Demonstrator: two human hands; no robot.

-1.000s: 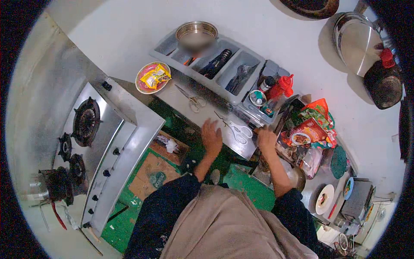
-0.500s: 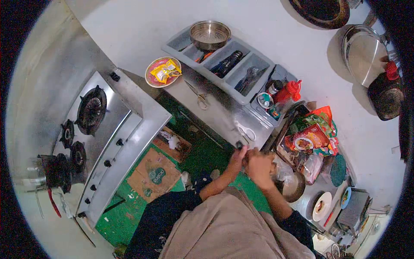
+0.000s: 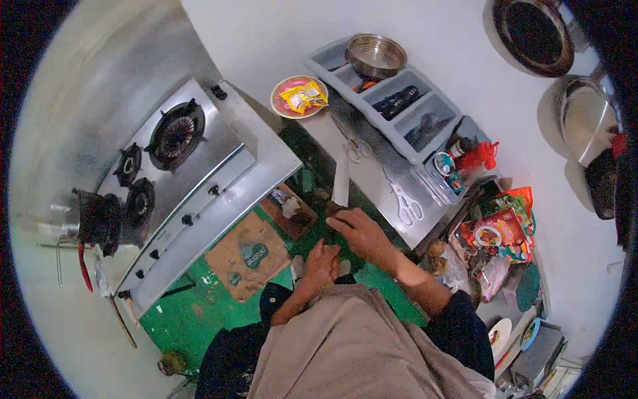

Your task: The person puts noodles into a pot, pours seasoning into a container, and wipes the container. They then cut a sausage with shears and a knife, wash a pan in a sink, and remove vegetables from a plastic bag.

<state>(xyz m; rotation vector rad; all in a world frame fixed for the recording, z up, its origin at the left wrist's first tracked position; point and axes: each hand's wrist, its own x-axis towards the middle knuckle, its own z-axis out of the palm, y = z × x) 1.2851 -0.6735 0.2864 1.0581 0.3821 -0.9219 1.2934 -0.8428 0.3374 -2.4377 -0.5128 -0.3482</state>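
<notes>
My right hand (image 3: pixel 364 238) is closed around the dark handle of a kitchen knife (image 3: pixel 341 179). The pale, broad blade points away from me, over the gap beside the steel counter. Lower and to the left, my left hand (image 3: pixel 320 265) is close to my body, apart from the knife. Its fingers look curled together, and whatever they hold, if anything, is hidden. On the counter (image 3: pixel 382 189) near the blade lie scissors with metal loops (image 3: pixel 359 150). White-handled scissors (image 3: pixel 407 205) lie closer to the counter's front corner.
A gas stove (image 3: pixel 206 139) stands left, with a dark pot (image 3: pixel 93 216). Behind the counter are a grey cutlery tray (image 3: pixel 415 156), a steel pan (image 3: pixel 376 56) and a plate with yellow packet (image 3: pixel 302 97). Food packets (image 3: pixel 495 229) crowd the right. Cardboard (image 3: pixel 246 256) covers some floor.
My hands have moved apart from beside the counter's front corner, shifting left. The knife blade now shows in my right hand. The view has turned, so the counter and stove appear shifted right.
</notes>
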